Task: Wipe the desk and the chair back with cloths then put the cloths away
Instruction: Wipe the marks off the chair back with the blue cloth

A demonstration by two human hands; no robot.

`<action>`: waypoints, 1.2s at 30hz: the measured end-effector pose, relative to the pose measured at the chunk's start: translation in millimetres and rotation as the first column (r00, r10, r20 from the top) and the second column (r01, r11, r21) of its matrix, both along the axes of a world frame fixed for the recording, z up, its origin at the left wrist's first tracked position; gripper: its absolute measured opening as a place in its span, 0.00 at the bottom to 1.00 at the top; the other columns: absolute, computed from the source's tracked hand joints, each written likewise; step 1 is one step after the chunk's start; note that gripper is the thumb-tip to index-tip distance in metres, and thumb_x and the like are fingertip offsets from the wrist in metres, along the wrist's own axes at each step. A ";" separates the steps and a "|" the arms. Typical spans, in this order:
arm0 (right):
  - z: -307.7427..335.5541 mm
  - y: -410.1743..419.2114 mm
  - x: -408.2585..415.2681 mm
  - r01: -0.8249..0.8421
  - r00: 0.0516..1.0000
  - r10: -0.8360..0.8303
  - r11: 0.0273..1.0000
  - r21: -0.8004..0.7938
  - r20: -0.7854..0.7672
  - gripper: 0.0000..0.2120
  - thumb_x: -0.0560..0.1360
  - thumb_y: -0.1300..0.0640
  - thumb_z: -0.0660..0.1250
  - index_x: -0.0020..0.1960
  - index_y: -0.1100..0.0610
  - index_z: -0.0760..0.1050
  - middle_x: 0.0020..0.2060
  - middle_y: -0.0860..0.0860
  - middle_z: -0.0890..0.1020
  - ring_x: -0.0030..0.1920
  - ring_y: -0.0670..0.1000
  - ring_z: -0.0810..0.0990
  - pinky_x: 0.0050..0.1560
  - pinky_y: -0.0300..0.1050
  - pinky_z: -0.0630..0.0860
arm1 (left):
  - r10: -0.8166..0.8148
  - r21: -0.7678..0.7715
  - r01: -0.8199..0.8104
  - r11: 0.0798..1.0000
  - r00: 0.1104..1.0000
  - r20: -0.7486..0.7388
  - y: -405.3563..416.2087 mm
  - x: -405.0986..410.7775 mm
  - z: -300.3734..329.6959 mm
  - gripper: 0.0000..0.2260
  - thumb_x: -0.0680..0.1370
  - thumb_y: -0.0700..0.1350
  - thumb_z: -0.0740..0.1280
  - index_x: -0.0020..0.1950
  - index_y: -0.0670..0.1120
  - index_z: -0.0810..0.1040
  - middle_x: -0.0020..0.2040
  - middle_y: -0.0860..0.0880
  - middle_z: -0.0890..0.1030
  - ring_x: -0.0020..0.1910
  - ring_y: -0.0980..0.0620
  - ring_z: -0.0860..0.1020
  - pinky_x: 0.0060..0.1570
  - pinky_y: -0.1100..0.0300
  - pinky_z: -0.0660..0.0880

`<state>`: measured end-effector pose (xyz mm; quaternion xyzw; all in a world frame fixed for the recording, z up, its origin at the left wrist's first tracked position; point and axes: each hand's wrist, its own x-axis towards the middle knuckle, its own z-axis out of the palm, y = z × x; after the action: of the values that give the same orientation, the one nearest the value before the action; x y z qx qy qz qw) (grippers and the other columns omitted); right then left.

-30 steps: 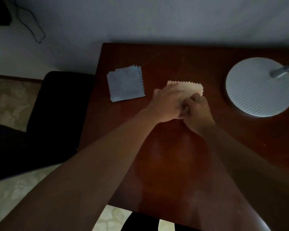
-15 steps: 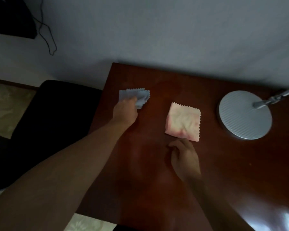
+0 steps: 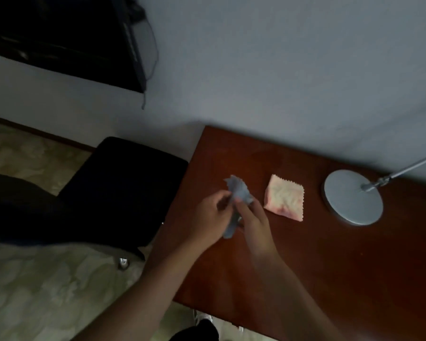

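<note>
Both hands meet on the blue cloth [image 3: 239, 195]: the left hand [image 3: 213, 217] pinches its near side and the right hand [image 3: 252, 219] has fingers curled round the bunched middle, so each grip is clamped on that one cloth, which is lifted clear of the bench [image 3: 305, 254] with a crumpled end standing up above the fingers and a tail hanging below. A second ago both hands were pressed together on the pink cloth, and the blue one lay flat and square to its left. Half a second ago the left hand alone had started to gather the blue cloth while the right hand rested empty on the wood.

Just to the right of the grip, the pink cloth [image 3: 284, 199] now lies folded and released on the bench, apart from both hands. Farther right stands the round lamp base [image 3: 353, 196]. To the left of the grip, off the bench edge, is the dark chair [image 3: 123, 193].

My judgement: the pink cloth looks finished and folded, and the blue one is now being folded in turn, so the work is probably at the putting-away stage.
</note>
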<state>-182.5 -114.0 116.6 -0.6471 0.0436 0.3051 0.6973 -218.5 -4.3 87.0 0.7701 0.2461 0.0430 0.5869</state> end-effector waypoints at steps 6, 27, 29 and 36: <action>30.7 14.0 -70.3 0.024 0.999 -0.024 1.000 -0.013 0.049 0.07 0.79 0.58 0.66 0.54 0.58 0.79 0.42 0.54 0.85 0.42 0.51 0.85 0.38 0.41 0.78 | 0.025 -0.077 -0.022 0.997 0.999 0.037 8.2 -92.8 37.1 0.14 0.79 0.52 0.62 0.63 0.55 0.81 0.58 0.56 0.82 0.56 0.60 0.80 0.58 0.57 0.78; 97.4 137.5 -361.0 -0.536 0.844 0.533 0.838 0.100 0.059 0.09 0.79 0.59 0.63 0.55 0.56 0.80 0.50 0.53 0.85 0.52 0.52 0.83 0.57 0.52 0.79 | 0.646 -0.635 -0.469 0.614 0.761 0.063 132.9 -467.9 90.3 0.18 0.74 0.36 0.70 0.64 0.39 0.78 0.58 0.36 0.82 0.56 0.40 0.82 0.52 0.50 0.77; 91.0 166.1 -390.2 -0.549 0.832 0.555 0.826 0.128 -0.008 0.09 0.80 0.58 0.63 0.57 0.55 0.80 0.50 0.52 0.85 0.53 0.52 0.83 0.57 0.53 0.79 | 0.700 -0.569 -0.552 0.609 0.712 0.059 162.5 -498.8 91.5 0.15 0.74 0.33 0.69 0.61 0.41 0.80 0.54 0.39 0.84 0.52 0.43 0.84 0.48 0.53 0.78; 62.3 268.0 -484.8 -0.423 0.897 0.431 0.902 0.087 -0.103 0.10 0.74 0.61 0.71 0.56 0.58 0.80 0.49 0.55 0.85 0.48 0.55 0.85 0.52 0.55 0.81 | 0.672 -0.412 -0.592 0.693 0.737 0.070 267.7 -577.8 97.8 0.13 0.74 0.31 0.70 0.53 0.47 0.83 0.51 0.42 0.85 0.49 0.45 0.83 0.52 0.51 0.78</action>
<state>-667.3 154.0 178.9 -0.5993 -0.0673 0.4902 0.6294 -796.4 263.3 184.8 0.5055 0.4356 0.2801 0.6901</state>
